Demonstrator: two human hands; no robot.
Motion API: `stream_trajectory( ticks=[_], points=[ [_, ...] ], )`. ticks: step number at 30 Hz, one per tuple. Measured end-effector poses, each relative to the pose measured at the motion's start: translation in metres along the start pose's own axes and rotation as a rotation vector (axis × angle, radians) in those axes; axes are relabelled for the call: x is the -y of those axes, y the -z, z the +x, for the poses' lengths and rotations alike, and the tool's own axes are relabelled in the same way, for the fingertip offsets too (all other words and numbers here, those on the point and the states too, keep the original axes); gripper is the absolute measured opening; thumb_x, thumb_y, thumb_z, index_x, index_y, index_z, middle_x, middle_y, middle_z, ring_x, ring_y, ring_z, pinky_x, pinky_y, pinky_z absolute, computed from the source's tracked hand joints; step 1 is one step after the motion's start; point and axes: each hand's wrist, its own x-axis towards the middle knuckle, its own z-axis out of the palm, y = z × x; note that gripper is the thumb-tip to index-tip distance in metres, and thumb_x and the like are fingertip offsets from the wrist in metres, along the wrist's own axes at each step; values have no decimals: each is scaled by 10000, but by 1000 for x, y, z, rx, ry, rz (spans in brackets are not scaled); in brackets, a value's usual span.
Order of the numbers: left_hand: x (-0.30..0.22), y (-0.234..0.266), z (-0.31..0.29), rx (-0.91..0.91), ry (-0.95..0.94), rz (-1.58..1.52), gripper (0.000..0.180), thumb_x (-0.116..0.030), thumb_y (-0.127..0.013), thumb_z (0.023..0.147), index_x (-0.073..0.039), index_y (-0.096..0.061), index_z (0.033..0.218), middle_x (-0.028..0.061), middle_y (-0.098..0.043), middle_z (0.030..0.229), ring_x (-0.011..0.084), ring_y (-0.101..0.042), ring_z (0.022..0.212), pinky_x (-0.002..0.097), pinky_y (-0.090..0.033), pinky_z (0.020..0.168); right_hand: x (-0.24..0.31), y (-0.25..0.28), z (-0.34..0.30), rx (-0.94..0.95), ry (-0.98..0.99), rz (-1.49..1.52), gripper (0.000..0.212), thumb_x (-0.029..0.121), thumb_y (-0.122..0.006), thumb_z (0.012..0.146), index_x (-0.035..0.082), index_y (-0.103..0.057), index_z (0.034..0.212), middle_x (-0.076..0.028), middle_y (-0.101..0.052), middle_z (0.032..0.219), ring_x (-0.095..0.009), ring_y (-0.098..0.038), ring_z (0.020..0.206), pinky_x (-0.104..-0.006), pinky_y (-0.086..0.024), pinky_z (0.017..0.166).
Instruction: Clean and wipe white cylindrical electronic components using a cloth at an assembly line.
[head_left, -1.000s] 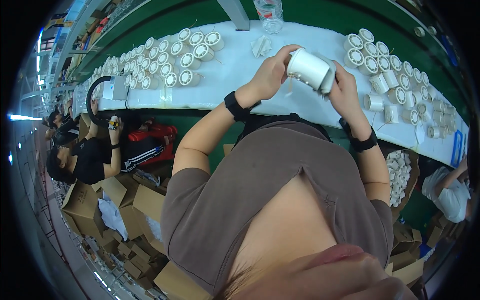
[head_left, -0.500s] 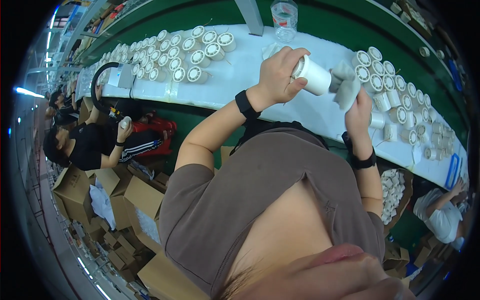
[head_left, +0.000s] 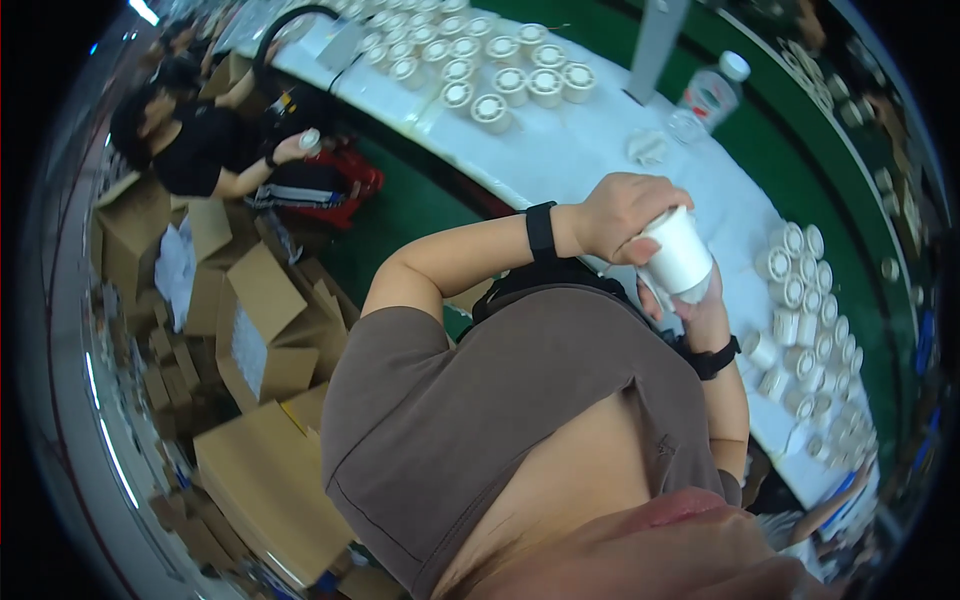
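Observation:
My left hand (head_left: 622, 218) is closed around a white cylinder (head_left: 678, 250), smooth-sided and about the size of a cup, held tilted above the near edge of the table. Against its lower end my right hand (head_left: 706, 306) is closed on a pale grey cloth (head_left: 694, 292), most of which is hidden behind the cylinder and fingers. Several similar white cylinders (head_left: 490, 112) with round slotted ends stand on the table to the left. More of them, some lying on their sides, make up a group (head_left: 790, 290) at the right.
A white-covered table (head_left: 560, 165) curves across the view. On it are a clear plastic bottle (head_left: 705, 100), crumpled white material (head_left: 648, 147) and a grey post (head_left: 660, 45). Open cardboard boxes (head_left: 265, 340) fill the floor at left, near a seated co-worker (head_left: 185, 140) holding a small white part.
The view has turned and shifted. Both hands have come closer together, and the cloth, earlier apart from the cylinder's end, is now against it. The cylinder has tilted more downward.

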Motion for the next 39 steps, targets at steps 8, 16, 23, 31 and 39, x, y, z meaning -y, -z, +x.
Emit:
stream_trajectory(
  ticks=[8, 16, 23, 31, 39],
  points=[
    [73, 109, -70, -573, 719, 295, 297, -241, -403, 815, -6, -477, 981, 175, -526, 824, 325, -522, 717, 355, -419, 621, 29, 20, 39, 497, 345, -142, 417, 347, -298, 829, -15, -498, 773, -153, -478, 535, -193, -412, 332, -265, -306, 300],
    [140, 224, -162, -332, 1052, 952, 439, -326, -453, 800, 17, -424, 1073, 196, -530, 900, 323, -510, 817, 371, -409, 714, -7, -46, 57, -697, 544, -465, 362, 303, -334, 824, -36, -452, 775, -76, -379, 538, -145, -306, 452, -247, -249, 440],
    [189, 232, -190, -38, 1051, 947, 530, -326, -506, 770, 28, -345, 1130, 208, -449, 1051, 334, -468, 898, 369, -404, 734, -12, -63, 86, -754, 595, -359, 332, 286, -350, 808, -30, -444, 781, -74, -365, 557, -142, -294, 474, -260, -239, 449],
    [136, 211, -135, -329, 611, 1102, 468, -241, -542, 748, 36, -361, 1078, 198, -447, 1013, 327, -414, 947, 377, -326, 827, -9, -10, 63, -424, 495, 495, 415, 304, -397, 798, -37, -421, 1034, -133, -467, 879, -237, -423, 758, -339, -355, 661],
    [62, 37, -6, -1, 424, 86, 243, -132, -540, 744, -3, -494, 944, 140, -509, 917, 278, -474, 865, 348, -403, 713, -46, 46, -20, -619, 736, 277, 378, 250, -364, 830, 2, -419, 1110, -133, -459, 1091, -259, -447, 915, -394, -349, 817]
  ],
)
